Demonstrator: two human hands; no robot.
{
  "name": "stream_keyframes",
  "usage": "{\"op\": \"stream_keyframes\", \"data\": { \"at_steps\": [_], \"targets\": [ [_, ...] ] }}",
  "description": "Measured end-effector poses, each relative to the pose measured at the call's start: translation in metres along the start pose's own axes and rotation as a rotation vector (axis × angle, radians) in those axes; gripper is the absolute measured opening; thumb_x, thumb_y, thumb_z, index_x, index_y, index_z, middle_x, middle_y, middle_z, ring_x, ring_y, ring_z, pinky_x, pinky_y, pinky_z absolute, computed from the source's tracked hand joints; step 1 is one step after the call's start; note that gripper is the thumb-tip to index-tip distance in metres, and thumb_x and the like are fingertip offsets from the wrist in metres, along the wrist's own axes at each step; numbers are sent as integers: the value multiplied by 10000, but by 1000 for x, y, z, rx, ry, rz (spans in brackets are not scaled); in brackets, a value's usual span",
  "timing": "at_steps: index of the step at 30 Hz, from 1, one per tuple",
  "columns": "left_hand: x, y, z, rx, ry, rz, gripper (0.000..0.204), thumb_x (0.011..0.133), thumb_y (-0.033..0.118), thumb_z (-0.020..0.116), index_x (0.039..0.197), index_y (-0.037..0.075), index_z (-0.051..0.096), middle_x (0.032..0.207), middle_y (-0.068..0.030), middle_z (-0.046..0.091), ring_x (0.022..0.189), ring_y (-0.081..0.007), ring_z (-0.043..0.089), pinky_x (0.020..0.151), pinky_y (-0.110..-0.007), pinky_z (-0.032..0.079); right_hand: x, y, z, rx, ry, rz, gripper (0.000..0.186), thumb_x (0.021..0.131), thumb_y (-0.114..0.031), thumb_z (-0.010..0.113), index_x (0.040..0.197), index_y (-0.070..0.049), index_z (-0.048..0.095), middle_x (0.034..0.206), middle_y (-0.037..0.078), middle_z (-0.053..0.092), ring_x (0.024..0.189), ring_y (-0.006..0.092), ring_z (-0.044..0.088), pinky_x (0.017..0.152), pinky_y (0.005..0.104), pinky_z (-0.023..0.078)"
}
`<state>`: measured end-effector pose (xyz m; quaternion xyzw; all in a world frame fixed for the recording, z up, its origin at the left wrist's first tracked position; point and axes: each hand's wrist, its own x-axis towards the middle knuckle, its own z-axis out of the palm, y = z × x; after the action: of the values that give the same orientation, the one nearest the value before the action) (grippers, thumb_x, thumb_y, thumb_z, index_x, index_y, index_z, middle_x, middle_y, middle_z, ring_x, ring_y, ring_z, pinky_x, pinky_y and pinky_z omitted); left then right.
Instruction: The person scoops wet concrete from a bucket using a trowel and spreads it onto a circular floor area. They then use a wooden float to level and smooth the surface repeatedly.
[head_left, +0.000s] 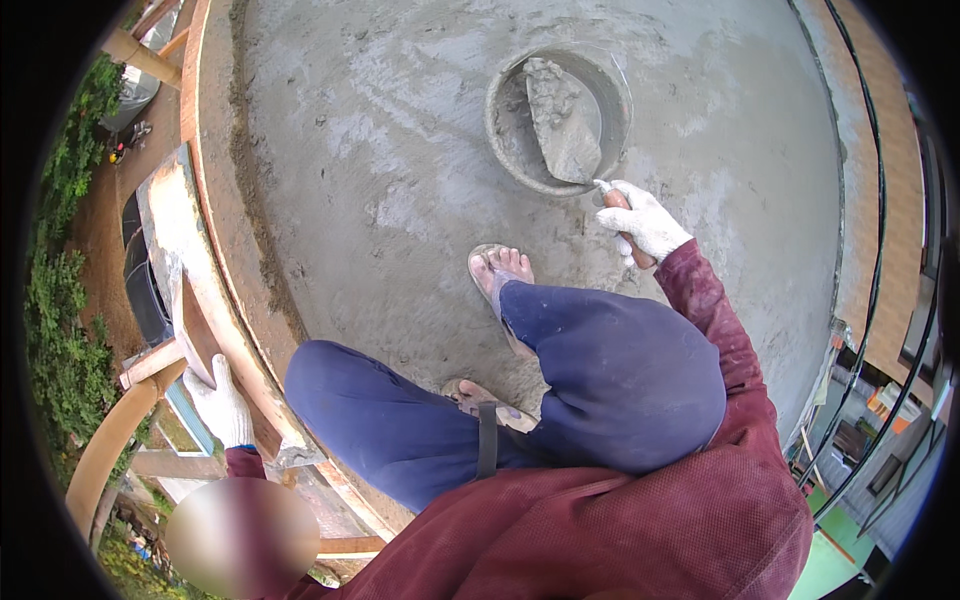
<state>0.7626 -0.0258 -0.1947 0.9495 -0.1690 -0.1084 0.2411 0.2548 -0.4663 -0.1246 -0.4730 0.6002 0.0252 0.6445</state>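
Observation:
My right hand (648,222), in a white glove, is closed around the wooden handle of a trowel (572,150). The trowel's wide blade, coated in wet grey mortar, lies inside a round bucket (497,135), with a heap of mortar (552,92) on its far part. This bucket stands on the wet concrete slab (400,150) ahead of my feet. At the left, my gloved left hand (222,405) grips the edge of a wooden board (197,325) beside the slab; some of its fingers are hidden behind the wood.
Wooden formwork (200,160) edges the slab at left, with a drop to ground and green bushes (65,330) beyond. Black cables (878,200) run along the right side. My sandalled feet (500,268) are on the slab, knees bent. A blurred patch (242,540) covers the lower left.

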Motion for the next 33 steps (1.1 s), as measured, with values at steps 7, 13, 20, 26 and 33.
{"op": "stream_keyframes", "data": {
  "at_steps": [7,13,20,26,33],
  "targets": [
    [-4,4,-2,-20,2,-8,681,1072,451,599,1498,-67,481,1452,-258,597,1320,-346,590,1134,-407,420,-1,5,5,-112,99,-137,454,925,-149,718,1330,-27,556,797,29,602,508,102,541,446,284,463],
    [-8,37,-8,-73,59,66,555,1118,420,495,1435,-31,546,1349,-254,643,1270,-367,614,1109,-408,443,-21,-40,53,-160,-4,-188,477,874,-78,736,1316,18,586,762,38,595,464,117,529,425,269,414],
    [-16,14,-11,-102,130,13,606,1107,480,472,1441,-16,563,1411,-250,623,1328,-386,589,1146,-426,425,50,-119,225,-705,-347,-268,567,974,-243,646,1427,67,502,750,96,633,505,147,594,458,325,475],
    [-16,27,-3,-65,167,-17,595,1093,487,491,1409,-7,591,1388,-253,636,1304,-387,605,1123,-426,447,180,-143,288,-1188,7,-918,408,947,-341,598,1165,3,574,975,294,715,916,475,705,843,506,541],
    [-20,44,-16,-31,86,-106,536,1090,456,523,1401,28,606,1379,-198,655,1311,-326,614,1127,-386,445,174,-177,273,-1653,-366,-964,356,1025,-338,582,1207,-32,594,1110,233,739,1068,434,702,911,501,555]
  ]
}}
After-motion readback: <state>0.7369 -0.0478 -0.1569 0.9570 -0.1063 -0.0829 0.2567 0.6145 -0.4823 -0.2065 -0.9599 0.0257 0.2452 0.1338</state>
